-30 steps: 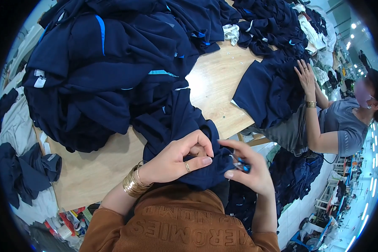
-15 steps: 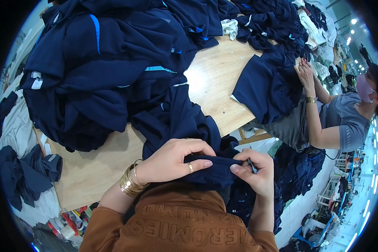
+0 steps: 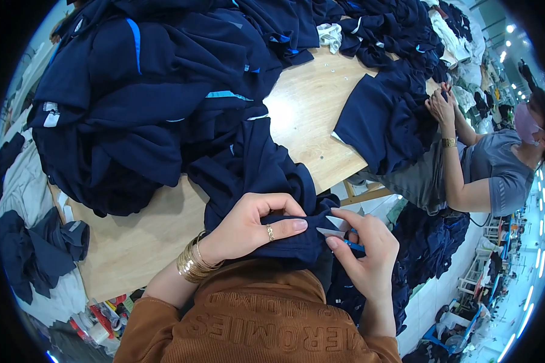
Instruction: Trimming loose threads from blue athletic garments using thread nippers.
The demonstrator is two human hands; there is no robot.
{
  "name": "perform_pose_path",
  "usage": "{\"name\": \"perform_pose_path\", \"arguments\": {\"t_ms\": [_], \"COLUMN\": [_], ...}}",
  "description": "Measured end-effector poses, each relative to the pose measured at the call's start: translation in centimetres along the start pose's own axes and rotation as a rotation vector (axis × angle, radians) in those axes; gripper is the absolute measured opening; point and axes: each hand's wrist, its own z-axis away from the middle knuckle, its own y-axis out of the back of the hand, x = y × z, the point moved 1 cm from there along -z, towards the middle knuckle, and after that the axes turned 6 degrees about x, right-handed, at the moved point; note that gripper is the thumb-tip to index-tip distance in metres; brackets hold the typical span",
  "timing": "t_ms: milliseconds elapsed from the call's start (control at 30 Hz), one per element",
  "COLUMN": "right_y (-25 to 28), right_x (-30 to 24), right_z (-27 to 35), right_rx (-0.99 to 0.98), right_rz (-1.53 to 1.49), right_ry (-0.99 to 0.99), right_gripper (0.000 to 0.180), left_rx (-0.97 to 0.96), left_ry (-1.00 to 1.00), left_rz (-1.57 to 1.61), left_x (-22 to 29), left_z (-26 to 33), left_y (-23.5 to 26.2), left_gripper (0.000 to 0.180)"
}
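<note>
My left hand (image 3: 255,225) pinches the folded edge of a navy blue garment (image 3: 300,247) between thumb and fingers, close to my body. Thread snips (image 3: 355,246) with blue handles sit in my right hand (image 3: 369,249). Their two silver blades stand apart and point left at the garment's edge; whether they touch the cloth is hard to tell. The rest of the garment (image 3: 257,160) runs forward over the table edge and onto the tabletop.
A big heap of navy garments (image 3: 121,115) covers the left and far side of the wooden table (image 3: 309,109). On the right, a co-worker (image 3: 496,157) handles another navy garment (image 3: 375,124). More dark clothes (image 3: 433,248) lie piled low at right.
My right hand has let go of the garment's edge and turned, so the snips' spread blades now show. My left hand has shifted slightly. The co-worker's hands have moved a little.
</note>
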Motion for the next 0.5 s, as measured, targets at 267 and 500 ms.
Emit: {"name": "perform_pose_path", "arguments": {"t_ms": [267, 500], "right_y": [-0.04, -0.01], "right_x": [-0.21, -0.22], "right_z": [0.13, 0.28], "right_rx": [0.012, 0.032], "right_rz": [0.043, 0.136], "right_ry": [0.048, 0.088], "right_gripper": [0.033, 0.034], "left_rx": [0.019, 0.026], "left_ry": [-0.021, -0.003], "left_rz": [-0.018, 0.003], "left_x": [0.03, 0.04], "left_z": [-0.05, -0.01], "left_y": [-0.28, -0.45], "left_gripper": [0.016, 0.015]}}
